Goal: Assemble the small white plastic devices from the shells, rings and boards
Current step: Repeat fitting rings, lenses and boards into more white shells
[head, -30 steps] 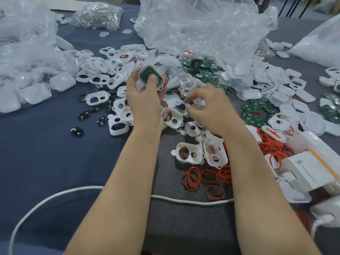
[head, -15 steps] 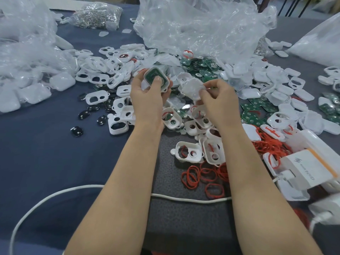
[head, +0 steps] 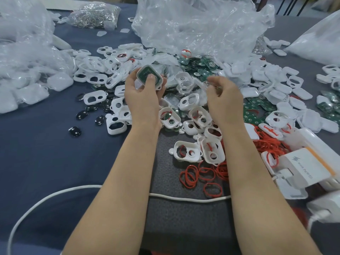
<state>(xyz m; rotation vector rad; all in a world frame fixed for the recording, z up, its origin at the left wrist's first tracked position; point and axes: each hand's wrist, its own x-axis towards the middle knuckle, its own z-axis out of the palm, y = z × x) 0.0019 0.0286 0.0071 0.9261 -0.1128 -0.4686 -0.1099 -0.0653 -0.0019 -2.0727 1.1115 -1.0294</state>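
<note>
Shell [head: 146, 73] with a green board seated in it sits in my left hand [head: 142, 97], raised over the middle of the worktop. Its open face is turned up toward the camera and its long axis seems to slant from far-left to near-right. The fingers wrap the shell from below while the thumb [head: 151, 79] presses on the board.

My right hand [head: 225, 97] hovers just beside it with its fingers curled. A thin white piece [head: 200, 83] shows edge-on at their tips, too blurred to tell if it is pinched.

Loose shells [head: 187, 153] and red rings [head: 189, 176] crowd the space under both wrists. A clear plastic bag [head: 193, 24] blocks the far edge and a white box [head: 309, 168] the right edge. Open room lies toward the left edge — bare blue cloth [head: 46, 153] — and on the dark mat [head: 174, 218] at the near edge, crossed by a white cable [head: 184, 198].
</note>
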